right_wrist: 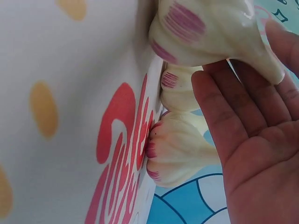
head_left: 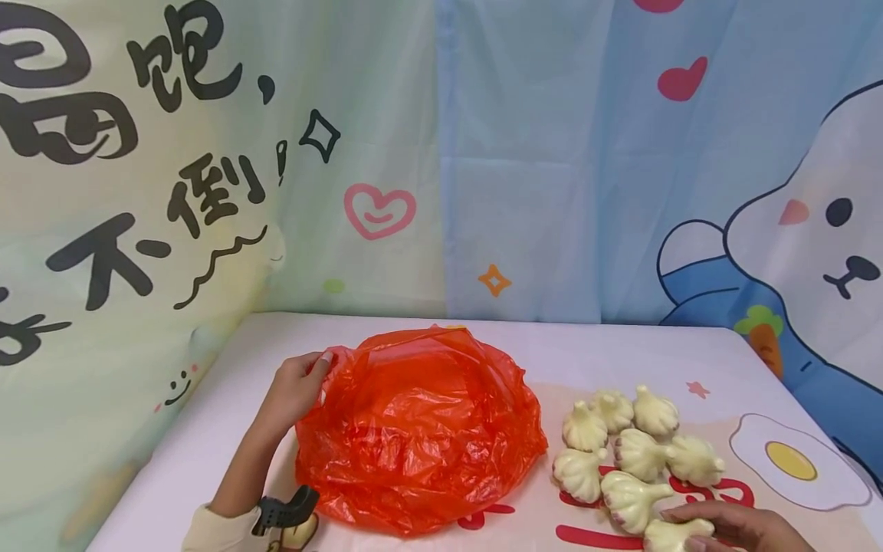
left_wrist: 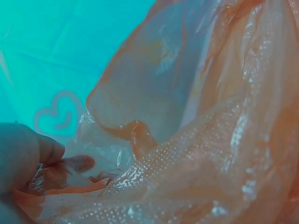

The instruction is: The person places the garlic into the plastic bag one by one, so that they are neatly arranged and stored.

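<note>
A crinkled red plastic bag spreads across the middle of the table, its mouth gaping. My left hand pinches the bag's upper left rim; in the left wrist view the thumb lies over the thin film and a fingertip shows through it. At the lower right, my right hand has thumb and fingers about the neck of the nearest garlic bulb. Several other garlic bulbs sit in a cluster just beyond that hand, pale with purple streaks near their bases.
A white table with a printed cover bears a fried-egg picture at right. Behind it hangs a printed curtain. A black strap mount sits on the left wrist, over a beige sleeve.
</note>
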A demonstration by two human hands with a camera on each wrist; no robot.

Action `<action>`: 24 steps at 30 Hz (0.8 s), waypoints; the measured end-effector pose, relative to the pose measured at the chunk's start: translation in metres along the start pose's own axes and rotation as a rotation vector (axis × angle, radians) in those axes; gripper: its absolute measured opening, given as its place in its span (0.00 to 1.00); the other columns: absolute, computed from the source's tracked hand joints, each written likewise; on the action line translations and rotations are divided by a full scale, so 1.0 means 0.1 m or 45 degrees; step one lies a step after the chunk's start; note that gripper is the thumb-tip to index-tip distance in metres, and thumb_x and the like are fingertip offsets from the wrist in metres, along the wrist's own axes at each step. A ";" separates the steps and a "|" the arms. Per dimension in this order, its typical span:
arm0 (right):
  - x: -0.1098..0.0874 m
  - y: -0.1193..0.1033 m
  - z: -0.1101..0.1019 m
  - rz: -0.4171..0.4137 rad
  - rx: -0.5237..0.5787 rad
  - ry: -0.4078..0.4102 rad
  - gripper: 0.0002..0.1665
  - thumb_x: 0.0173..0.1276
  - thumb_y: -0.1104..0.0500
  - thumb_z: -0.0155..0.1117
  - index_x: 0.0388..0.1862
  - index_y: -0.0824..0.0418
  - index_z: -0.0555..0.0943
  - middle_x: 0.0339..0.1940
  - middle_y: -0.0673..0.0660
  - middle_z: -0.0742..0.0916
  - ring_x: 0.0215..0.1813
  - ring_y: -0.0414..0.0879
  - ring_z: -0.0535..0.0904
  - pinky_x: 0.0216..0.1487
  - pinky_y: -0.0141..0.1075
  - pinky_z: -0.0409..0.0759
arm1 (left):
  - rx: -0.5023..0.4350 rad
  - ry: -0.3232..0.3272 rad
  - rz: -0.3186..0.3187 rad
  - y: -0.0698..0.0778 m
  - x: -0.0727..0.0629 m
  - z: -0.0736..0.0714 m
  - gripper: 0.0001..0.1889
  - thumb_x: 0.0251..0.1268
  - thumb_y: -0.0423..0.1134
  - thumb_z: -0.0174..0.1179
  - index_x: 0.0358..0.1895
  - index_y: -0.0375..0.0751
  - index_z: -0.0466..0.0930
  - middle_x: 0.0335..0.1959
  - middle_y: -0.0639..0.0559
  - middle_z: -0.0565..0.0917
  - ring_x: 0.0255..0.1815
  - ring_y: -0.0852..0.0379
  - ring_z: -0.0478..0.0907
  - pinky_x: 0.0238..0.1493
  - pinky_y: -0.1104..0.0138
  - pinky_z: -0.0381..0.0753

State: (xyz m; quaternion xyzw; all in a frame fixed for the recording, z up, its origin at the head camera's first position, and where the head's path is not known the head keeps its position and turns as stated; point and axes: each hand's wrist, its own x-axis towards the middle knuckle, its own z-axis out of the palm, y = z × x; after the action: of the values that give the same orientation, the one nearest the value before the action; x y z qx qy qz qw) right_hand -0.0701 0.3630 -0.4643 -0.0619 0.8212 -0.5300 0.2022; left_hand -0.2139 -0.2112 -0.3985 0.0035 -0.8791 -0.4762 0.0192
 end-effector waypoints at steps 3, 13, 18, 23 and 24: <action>0.00 -0.02 0.01 -0.051 0.069 -0.036 0.17 0.72 0.61 0.59 0.57 0.66 0.79 0.48 0.46 0.87 0.44 0.43 0.83 0.44 0.34 0.83 | -0.010 -0.002 -0.008 0.01 0.00 0.01 0.20 0.78 0.47 0.45 0.52 0.34 0.81 0.35 0.43 0.83 0.33 0.47 0.79 0.39 0.58 0.85; -0.12 -0.10 -0.06 -0.042 0.210 -0.091 0.16 0.75 0.64 0.53 0.58 0.64 0.79 0.51 0.48 0.86 0.48 0.46 0.82 0.46 0.42 0.83 | -0.109 -0.013 -0.041 0.04 -0.01 0.02 0.22 0.78 0.50 0.45 0.51 0.35 0.81 0.35 0.41 0.83 0.31 0.46 0.80 0.35 0.62 0.85; -0.14 -0.26 -0.05 -0.092 0.112 -0.019 0.17 0.76 0.63 0.53 0.60 0.65 0.77 0.54 0.46 0.84 0.49 0.44 0.82 0.46 0.40 0.83 | -0.130 -0.011 -0.041 0.06 -0.01 0.02 0.23 0.78 0.51 0.45 0.51 0.34 0.80 0.35 0.40 0.83 0.31 0.46 0.80 0.35 0.62 0.85; -0.05 -0.56 0.05 -0.240 -0.145 0.051 0.18 0.76 0.63 0.53 0.61 0.63 0.77 0.54 0.48 0.84 0.51 0.34 0.78 0.46 0.31 0.81 | -0.130 -0.009 -0.042 0.06 0.00 0.02 0.24 0.77 0.53 0.44 0.50 0.35 0.81 0.35 0.40 0.83 0.31 0.46 0.80 0.34 0.63 0.85; -0.03 -0.63 0.09 -0.255 -0.191 0.083 0.17 0.76 0.63 0.52 0.61 0.63 0.77 0.54 0.49 0.84 0.51 0.33 0.78 0.45 0.31 0.81 | -0.130 -0.011 -0.045 0.06 0.00 0.02 0.24 0.77 0.53 0.44 0.50 0.35 0.81 0.35 0.40 0.83 0.32 0.47 0.80 0.34 0.63 0.85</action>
State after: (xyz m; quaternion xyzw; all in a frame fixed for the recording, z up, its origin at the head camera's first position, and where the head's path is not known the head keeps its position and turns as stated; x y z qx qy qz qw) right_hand -0.0707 0.3296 -0.4102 -0.1413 0.8545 -0.4862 0.1161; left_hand -0.2135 -0.2068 -0.3946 0.0162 -0.8535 -0.5208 0.0072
